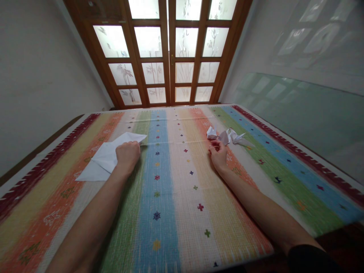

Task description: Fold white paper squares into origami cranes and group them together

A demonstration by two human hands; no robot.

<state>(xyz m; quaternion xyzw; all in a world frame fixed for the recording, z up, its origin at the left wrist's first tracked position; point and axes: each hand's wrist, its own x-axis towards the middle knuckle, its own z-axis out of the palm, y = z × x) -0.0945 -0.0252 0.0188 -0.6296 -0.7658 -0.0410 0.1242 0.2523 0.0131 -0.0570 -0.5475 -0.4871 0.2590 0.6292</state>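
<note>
My left hand [127, 156] is closed in a fist over the right part of a folded white sheet of paper [99, 161], whose pointed end sticks out past the knuckles. The paper lies on the striped cloth; whether the fingers grip it is hidden. My right hand [218, 153] rests on the cloth with its fingers loosely curled and a little apart. Nothing shows between them. Just beyond its knuckles lie small folded white paper figures [234, 137], one of them bird-like with pointed parts. I cannot tell if the hand touches them.
A cloth with coloured stripes and small motifs [156, 193] covers the table. Wooden doors with frosted panes [183, 72] stand beyond its far edge. A pale wall [25, 76] is at left, and a greenish glass panel [307, 113] leans along the right.
</note>
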